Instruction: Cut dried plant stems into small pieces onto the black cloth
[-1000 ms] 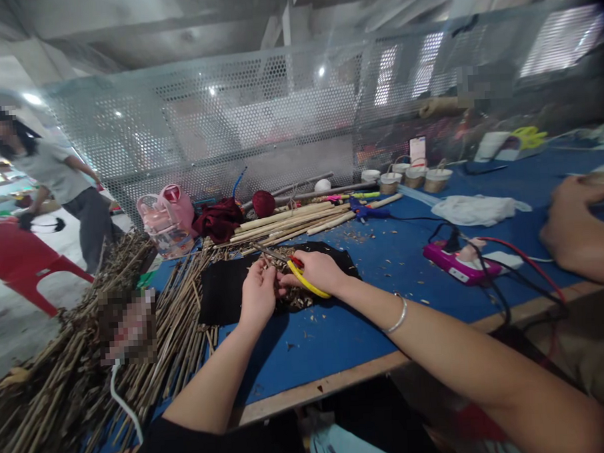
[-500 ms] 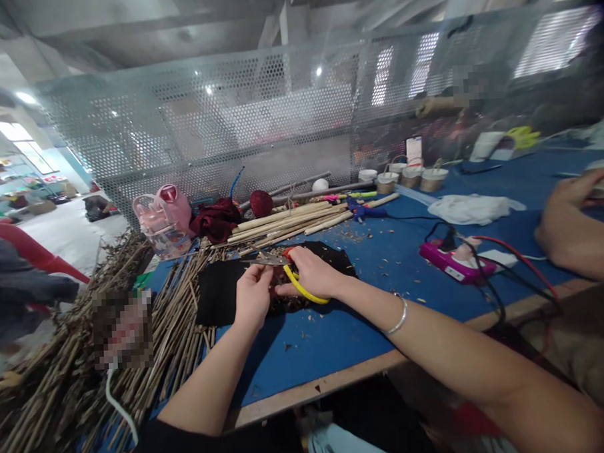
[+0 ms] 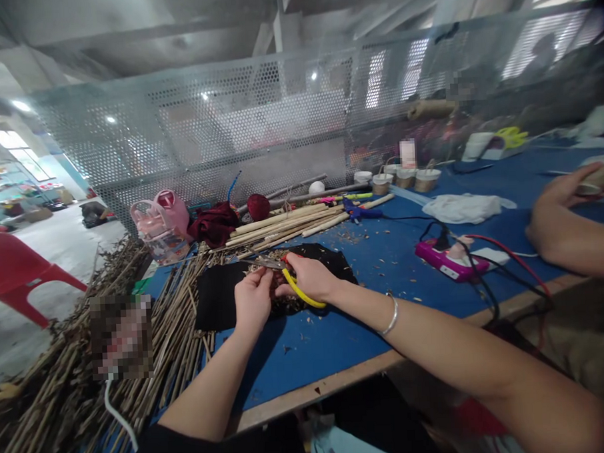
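My right hand (image 3: 312, 279) grips a pair of scissors (image 3: 305, 294) with yellow and red handles, the blades pointing left above the black cloth (image 3: 218, 298). Close beside the blades, my left hand (image 3: 254, 297) is closed, thumb and fingers pinched together; what they hold is too small and hidden to name. Brown plant scraps lie on the cloth under both hands. Left of the cloth spreads a heap of dry, thin plant stalks (image 3: 171, 332).
Behind the cloth lie pale sticks (image 3: 282, 226), a blue glue gun (image 3: 359, 210), dark red cloth (image 3: 214, 225) and a pink bottle (image 3: 159, 223). A purple power strip (image 3: 446, 257) with cables is at right, near a co-worker's hand (image 3: 556, 209) holding a small tub. A red chair (image 3: 21, 272) stands left.
The person in dark clothing at the left edge has gone from view, showing more of the red chair. The view has shifted slightly; my hands keep nearly the same pose at the cloth.
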`<act>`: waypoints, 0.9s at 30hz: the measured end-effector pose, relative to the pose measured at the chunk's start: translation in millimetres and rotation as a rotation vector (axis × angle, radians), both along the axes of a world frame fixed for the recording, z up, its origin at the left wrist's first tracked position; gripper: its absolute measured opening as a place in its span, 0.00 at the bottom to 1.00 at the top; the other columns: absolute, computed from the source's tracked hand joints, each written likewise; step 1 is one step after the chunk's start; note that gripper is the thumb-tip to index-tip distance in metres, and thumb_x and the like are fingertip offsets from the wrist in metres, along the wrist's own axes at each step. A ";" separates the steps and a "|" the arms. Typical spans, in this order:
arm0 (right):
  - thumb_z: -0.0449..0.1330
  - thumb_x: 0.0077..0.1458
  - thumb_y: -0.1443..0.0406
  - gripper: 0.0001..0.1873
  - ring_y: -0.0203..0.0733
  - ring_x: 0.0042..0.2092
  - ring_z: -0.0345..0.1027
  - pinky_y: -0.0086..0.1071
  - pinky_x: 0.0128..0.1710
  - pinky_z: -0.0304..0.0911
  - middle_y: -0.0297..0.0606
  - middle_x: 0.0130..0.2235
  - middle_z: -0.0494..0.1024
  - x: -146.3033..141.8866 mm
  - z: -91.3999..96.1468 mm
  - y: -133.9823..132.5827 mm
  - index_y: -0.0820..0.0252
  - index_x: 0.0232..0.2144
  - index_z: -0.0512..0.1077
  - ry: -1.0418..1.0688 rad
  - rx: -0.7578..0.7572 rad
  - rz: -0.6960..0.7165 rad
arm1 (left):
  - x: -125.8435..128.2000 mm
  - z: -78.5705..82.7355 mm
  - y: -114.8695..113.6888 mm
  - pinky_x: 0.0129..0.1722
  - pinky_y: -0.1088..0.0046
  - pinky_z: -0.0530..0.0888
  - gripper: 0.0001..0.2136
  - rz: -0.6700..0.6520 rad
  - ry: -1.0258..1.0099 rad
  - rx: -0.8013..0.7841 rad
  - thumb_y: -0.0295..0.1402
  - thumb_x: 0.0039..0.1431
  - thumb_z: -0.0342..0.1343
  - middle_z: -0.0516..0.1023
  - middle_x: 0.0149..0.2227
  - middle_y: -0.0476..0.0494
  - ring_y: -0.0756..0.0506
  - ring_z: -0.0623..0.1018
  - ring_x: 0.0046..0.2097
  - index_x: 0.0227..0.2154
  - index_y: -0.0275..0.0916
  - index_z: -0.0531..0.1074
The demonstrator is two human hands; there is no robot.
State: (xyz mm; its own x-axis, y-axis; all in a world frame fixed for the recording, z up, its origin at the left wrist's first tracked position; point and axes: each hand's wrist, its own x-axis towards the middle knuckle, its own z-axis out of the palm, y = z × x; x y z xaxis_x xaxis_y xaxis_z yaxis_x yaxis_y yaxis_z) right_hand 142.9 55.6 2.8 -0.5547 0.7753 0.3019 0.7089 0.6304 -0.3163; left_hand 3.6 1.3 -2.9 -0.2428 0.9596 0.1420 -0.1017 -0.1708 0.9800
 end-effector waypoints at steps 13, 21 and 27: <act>0.51 0.40 0.37 0.33 0.45 0.33 0.70 0.29 0.25 0.50 0.41 0.31 0.75 -0.1 2.5 0.4 0.59 0.34 0.63 -0.059 -0.039 -0.068 | -0.1 0.6 0.3 0.23 0.75 0.70 0.14 0.036 0.003 -0.080 0.41 0.45 0.57 0.77 0.28 0.43 0.49 0.74 0.24 0.29 0.34 0.74; 0.51 0.40 0.38 0.34 0.47 0.34 0.71 0.30 0.26 0.52 0.41 0.31 0.75 1.1 5.6 -0.8 0.59 0.36 0.61 -0.095 0.015 -0.086 | 0.3 4.3 -3.1 0.22 0.78 0.70 0.14 0.046 0.098 -0.142 0.41 0.46 0.56 0.77 0.26 0.44 0.51 0.72 0.23 0.27 0.33 0.74; 0.53 0.40 0.39 0.34 0.47 0.36 0.70 0.30 0.28 0.53 0.42 0.34 0.74 0.0 6.1 -2.1 0.60 0.38 0.59 -0.077 0.005 -0.054 | -1.0 0.4 -1.9 0.23 0.75 0.71 0.15 0.021 0.156 -0.146 0.42 0.46 0.55 0.78 0.28 0.42 0.50 0.73 0.24 0.28 0.34 0.75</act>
